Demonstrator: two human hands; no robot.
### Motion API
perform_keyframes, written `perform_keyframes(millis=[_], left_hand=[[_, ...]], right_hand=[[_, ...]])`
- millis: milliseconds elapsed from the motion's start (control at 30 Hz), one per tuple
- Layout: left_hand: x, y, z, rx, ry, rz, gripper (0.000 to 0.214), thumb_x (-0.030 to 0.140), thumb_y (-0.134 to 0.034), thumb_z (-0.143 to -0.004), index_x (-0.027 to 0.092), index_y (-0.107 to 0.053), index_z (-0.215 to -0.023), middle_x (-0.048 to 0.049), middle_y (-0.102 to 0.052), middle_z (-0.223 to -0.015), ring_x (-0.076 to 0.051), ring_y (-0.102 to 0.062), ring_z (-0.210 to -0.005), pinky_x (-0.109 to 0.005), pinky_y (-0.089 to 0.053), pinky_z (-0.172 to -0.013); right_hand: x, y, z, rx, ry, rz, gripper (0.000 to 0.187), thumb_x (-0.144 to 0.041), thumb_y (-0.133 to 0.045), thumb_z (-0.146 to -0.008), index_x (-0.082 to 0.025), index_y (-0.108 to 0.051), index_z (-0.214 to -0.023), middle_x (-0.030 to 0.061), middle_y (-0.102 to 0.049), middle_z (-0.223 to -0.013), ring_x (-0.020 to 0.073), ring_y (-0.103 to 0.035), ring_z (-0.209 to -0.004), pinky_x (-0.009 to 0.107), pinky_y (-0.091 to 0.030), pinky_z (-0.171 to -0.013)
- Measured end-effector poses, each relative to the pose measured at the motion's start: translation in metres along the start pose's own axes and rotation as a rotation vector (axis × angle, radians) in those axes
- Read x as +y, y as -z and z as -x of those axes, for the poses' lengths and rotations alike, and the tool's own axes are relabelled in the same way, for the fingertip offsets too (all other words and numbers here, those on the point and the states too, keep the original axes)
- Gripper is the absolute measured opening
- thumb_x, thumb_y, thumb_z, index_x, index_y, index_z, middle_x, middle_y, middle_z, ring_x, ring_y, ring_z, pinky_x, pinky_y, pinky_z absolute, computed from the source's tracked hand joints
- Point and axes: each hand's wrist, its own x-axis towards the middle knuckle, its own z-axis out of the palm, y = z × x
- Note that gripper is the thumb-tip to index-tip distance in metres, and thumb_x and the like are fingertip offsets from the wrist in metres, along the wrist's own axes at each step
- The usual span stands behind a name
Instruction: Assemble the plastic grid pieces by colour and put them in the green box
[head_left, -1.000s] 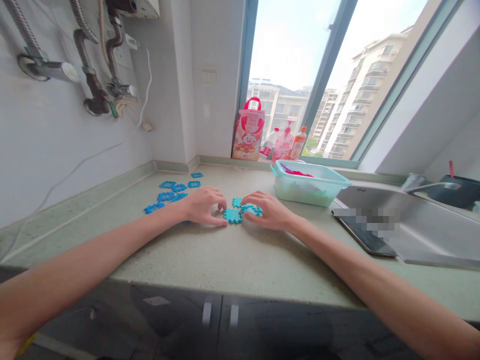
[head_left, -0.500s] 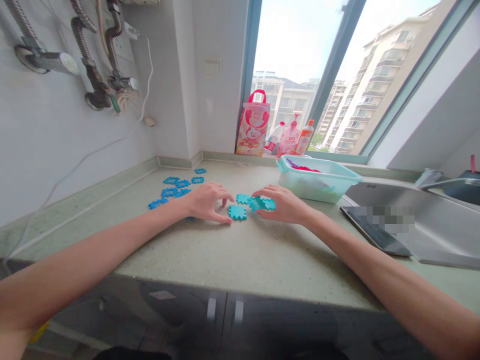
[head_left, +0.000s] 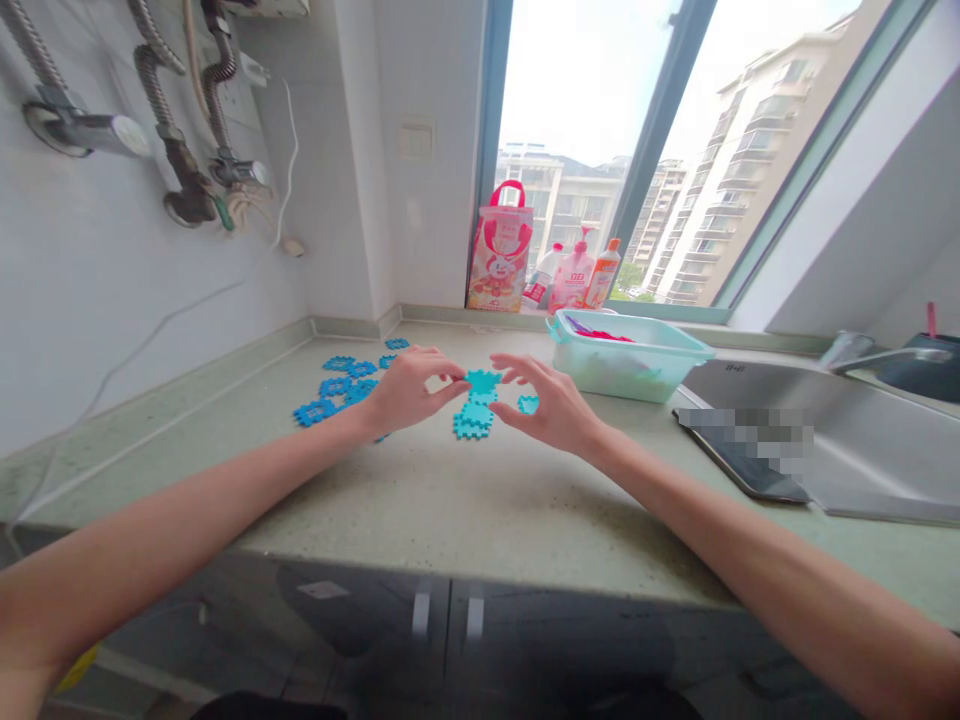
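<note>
Left hand (head_left: pixel 412 392) pinched one turquoise notched tile (head_left: pixel 484 381); right hand (head_left: pixel 553 405), spread wide, flanked it; countertop (head_left: pixel 442 510) below both ran to its front edge.

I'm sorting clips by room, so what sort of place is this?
Most likely a home kitchen: a metal sink with a faucet is set into the counter, and bottles, one with a pump top, stand by the window.

turquoise piece (head_left: pixel 484 381) now in left hand (head_left: pixel 415 388)
</note>
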Motion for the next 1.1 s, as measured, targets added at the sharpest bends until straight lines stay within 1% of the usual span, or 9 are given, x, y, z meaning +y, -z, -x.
perform_keyframes(millis=[67,233,333,433,500,600,733,967,1100], left_hand=[[-0.004,-0.003,-0.001,0.021,0.116,0.14,0.037,0.056,-0.07,-0.097,0.021,-0.083,-0.096,-0.0055,-0.082,-0.089,-0.021,-0.074,-0.082,-0.036,-0.057,-0.079],[-0.006,-0.006,-0.004,-0.133,0.238,0.387,0.044,0.06,-0.069,-0.095,0.018,-0.083,-0.1,-0.0069,-0.083,-0.09,-0.021,-0.075,-0.081,-0.034,-0.058,-0.077],[-0.011,-0.004,-0.004,-0.211,0.172,0.289,0.049,0.065,-0.065,-0.097,0.02,-0.082,-0.103,-0.0065,-0.082,-0.093,-0.022,-0.074,-0.086,-0.036,-0.056,-0.083],[-0.02,-0.001,0.0,-0.318,-0.014,0.066,0.057,0.073,-0.078,-0.081,0.022,-0.08,-0.107,-0.0069,-0.08,-0.099,-0.027,-0.072,-0.097,-0.039,-0.051,-0.092],[-0.024,0.0,0.002,-0.405,-0.078,-0.043,0.064,0.075,-0.085,-0.072,0.023,-0.079,-0.109,-0.0064,-0.078,-0.099,-0.028,-0.071,-0.098,-0.039,-0.049,-0.092],[-0.025,0.0,0.005,-0.469,-0.055,-0.11,0.065,0.075,-0.084,-0.072,0.023,-0.079,-0.112,-0.0051,-0.076,-0.098,-0.025,-0.069,-0.092,-0.034,-0.048,-0.086],[-0.021,0.0,0.004,-0.514,-0.006,-0.076,0.061,0.071,-0.08,-0.08,0.023,-0.08,-0.118,-0.0037,-0.074,-0.096,-0.021,-0.068,-0.086,-0.031,-0.046,-0.081],[-0.024,-0.002,0.004,-0.526,-0.019,0.078,0.038,0.054,-0.081,-0.083,0.022,-0.079,-0.103,-0.0021,-0.073,-0.091,-0.018,-0.067,-0.083,-0.028,-0.047,-0.079],[-0.025,-0.001,0.004,-0.524,-0.024,0.117,0.033,0.05,-0.082,-0.083,0.022,-0.079,-0.099,-0.0018,-0.074,-0.09,-0.017,-0.067,-0.082,-0.028,-0.046,-0.078]], right_hand=[[-0.002,0.004,-0.001,-0.011,0.088,0.167,0.052,-0.043,-0.072,-0.098,-0.031,-0.061,-0.148,0.0099,-0.068,-0.145,0.03,-0.069,-0.124,0.048,-0.055,-0.11],[-0.002,0.003,-0.006,-0.087,0.123,0.342,0.035,-0.04,-0.068,-0.101,-0.033,-0.07,-0.135,0.0053,-0.069,-0.148,0.0307,-0.069,-0.122,0.05,-0.052,-0.112],[0.004,-0.002,-0.005,-0.06,0.082,0.306,0.031,-0.039,-0.068,-0.1,-0.031,-0.071,-0.13,0.0062,-0.072,-0.142,0.0293,-0.072,-0.119,0.047,-0.053,-0.109],[0.012,-0.01,-0.001,-0.034,-0.022,0.218,0.032,-0.039,-0.072,-0.096,-0.027,-0.07,-0.125,0.0084,-0.079,-0.119,0.0264,-0.075,-0.107,0.042,-0.056,-0.098],[0.016,-0.015,0.002,-0.097,-0.048,0.167,0.031,-0.039,-0.073,-0.095,-0.025,-0.07,-0.123,0.0076,-0.08,-0.109,0.0246,-0.074,-0.101,0.039,-0.056,-0.093],[0.019,-0.02,0.004,-0.224,-0.034,0.124,0.028,-0.039,-0.072,-0.095,-0.024,-0.071,-0.118,0.0069,-0.079,-0.106,0.0237,-0.073,-0.098,0.039,-0.055,-0.092],[0.019,-0.021,0.004,-0.25,-0.023,0.087,0.026,-0.036,-0.075,-0.094,-0.023,-0.072,-0.116,0.0072,-0.078,-0.104,0.0246,-0.072,-0.099,0.039,-0.054,-0.094],[0.015,-0.017,0.003,-0.317,0.058,-0.005,0.03,-0.038,-0.074,-0.096,-0.023,-0.073,-0.122,0.0104,-0.077,-0.113,0.0272,-0.07,-0.107,0.042,-0.054,-0.098],[0.016,-0.015,0.004,-0.333,0.077,-0.031,0.031,-0.036,-0.073,-0.097,-0.023,-0.074,-0.125,0.0111,-0.077,-0.118,0.0274,-0.07,-0.112,0.043,-0.054,-0.102]])
